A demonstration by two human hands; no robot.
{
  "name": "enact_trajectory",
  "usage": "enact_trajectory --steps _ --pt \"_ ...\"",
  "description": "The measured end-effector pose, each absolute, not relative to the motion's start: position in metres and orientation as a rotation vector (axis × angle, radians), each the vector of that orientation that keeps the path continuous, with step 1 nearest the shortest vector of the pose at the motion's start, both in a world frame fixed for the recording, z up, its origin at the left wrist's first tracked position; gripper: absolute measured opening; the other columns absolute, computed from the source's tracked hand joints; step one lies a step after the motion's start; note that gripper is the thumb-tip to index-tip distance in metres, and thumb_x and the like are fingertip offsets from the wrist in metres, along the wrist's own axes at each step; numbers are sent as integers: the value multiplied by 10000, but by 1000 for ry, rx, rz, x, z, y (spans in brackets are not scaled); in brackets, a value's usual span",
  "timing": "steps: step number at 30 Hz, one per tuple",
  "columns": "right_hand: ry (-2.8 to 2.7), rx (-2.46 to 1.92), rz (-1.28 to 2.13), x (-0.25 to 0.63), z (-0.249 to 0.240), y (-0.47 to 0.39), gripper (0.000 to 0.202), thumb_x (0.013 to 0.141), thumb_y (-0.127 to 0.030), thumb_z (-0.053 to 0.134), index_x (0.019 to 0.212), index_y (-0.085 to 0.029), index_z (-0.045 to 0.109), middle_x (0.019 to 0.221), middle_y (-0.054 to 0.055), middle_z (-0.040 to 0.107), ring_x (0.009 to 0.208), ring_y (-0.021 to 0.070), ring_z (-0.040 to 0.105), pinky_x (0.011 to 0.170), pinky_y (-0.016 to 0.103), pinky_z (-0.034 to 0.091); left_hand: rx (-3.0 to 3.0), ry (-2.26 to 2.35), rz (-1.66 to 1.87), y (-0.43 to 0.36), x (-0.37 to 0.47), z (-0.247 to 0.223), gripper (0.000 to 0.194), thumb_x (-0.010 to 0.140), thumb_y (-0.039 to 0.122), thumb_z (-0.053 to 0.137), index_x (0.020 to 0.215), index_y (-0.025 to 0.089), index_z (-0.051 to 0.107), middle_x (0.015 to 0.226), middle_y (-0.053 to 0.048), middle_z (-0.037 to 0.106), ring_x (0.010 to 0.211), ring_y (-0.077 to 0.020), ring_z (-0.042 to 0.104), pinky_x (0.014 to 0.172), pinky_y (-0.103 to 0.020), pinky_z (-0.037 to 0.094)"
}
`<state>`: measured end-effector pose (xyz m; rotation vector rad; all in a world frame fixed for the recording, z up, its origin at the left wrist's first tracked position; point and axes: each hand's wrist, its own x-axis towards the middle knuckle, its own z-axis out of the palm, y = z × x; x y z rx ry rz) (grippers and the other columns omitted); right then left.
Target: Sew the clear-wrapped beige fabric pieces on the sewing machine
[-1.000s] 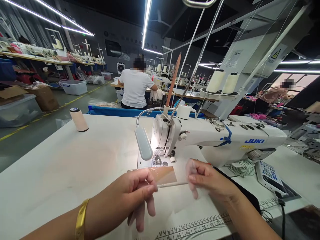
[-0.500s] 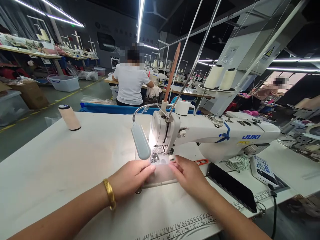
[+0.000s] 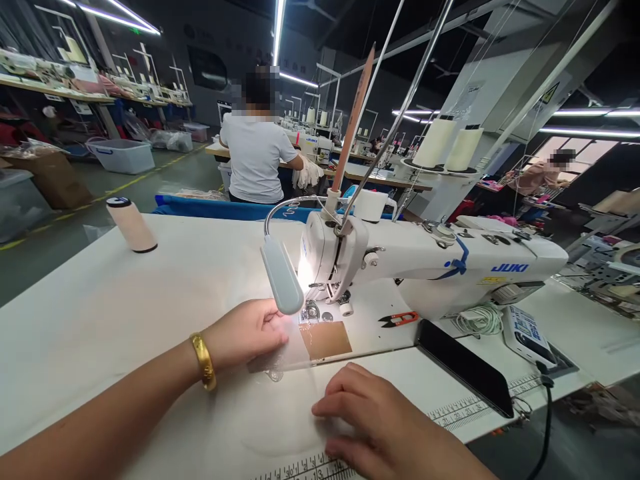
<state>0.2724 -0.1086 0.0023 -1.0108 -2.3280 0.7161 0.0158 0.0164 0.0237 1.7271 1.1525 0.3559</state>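
Right hand (image 3: 357, 420), now withdrawn from shiny metal presser foot (image 3: 313, 311) to its five o'clock: grip loosely curled, nothing visibly held, leaving left hand (image 3: 250, 335) alone alongside, eight o'clock: fingers bunched; hold on sheer pale material (image 3: 291, 358), seven o'clock, cannot be told.

From my distant seat I see a dark far wall (image 3: 240, 50), strip lights (image 3: 279, 33) glowing overhead, grey floor (image 3: 40, 259) with a yellow line (image 3: 134, 181), a bright window (image 3: 591, 151) at right.
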Motion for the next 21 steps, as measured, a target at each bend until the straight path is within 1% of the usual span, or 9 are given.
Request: enact_trajectory --steps 2,4,6,10,12,16,19,21 --pt "-2380 -978 603 268 -8 -112 166 967 -162 745 1109 -219 680 1025 44 675 935 195 605 776 280 488 1766 1208 414 18 17 21 272 681 459 608 746 231 475 738 33 512 698 -174 498 614 -273 394" --pt "-2374 -972 495 264 -16 -111 32 1015 -179 671 1010 -209 660 948 39 654 871 190 569 725 281 454 1809 1278 492 18 20 19 280 725 481 592 743 235 461 759 27 533 722 -186 514 640 -283 411" --pt "-2342 -978 435 261 -22 -109 83 1044 -184 612 967 -207 631 900 31 634 834 184 544 703 281 433 1888 1329 541 16 23 18 259 771 488 568 779 236 505 789 16 579 762 -208 552 679 -301 435" --pt "-2262 -949 388 257 -25 -105 89 1050 -187 587 966 -212 602 876 22 620 802 174 528 693 275 422 2060 1349 555 15 29 19 239 830 466 516 846 232 563 865 -25 671 826 -247 624 749 -346 483" --pt "-2221 -929 375 254 -26 -105 84 1047 -181 579 973 -213 601 871 22 619 790 171 525 685 271 421 2128 1338 581 15 30 19 232 854 448 495 882 230 569 869 -34 683 813 -248 635 758 -356 500" --pt "-2209 -924 356 244 -30 -104 91 1017 -166 593 940 -213 603 854 18 616 761 165 518 663 265 408 2345 1309 552 18 27 14 250 919 422 440 908 226 594 813 -42 661 752 -252 623 717 -366 509" --pt "-2226 -952 326 239 -33 -105 100 985 -148 615 909 -211 601 850 15 620 750 161 514 655 260 400 2479 1227 522 20 24 6 270 973 365 403 937 215 625 905 -70 708 807 -262 658 767 -396 541" --pt "-2234 -963 311 238 -35 -105 102 972 -142 624 897 -208 602 848 13 620 744 158 511 653 257 398 2575 1150 615 20 22 3 235 982 312 431 964 211 643 978 -78 728 852 -255 670 807 -400 556"
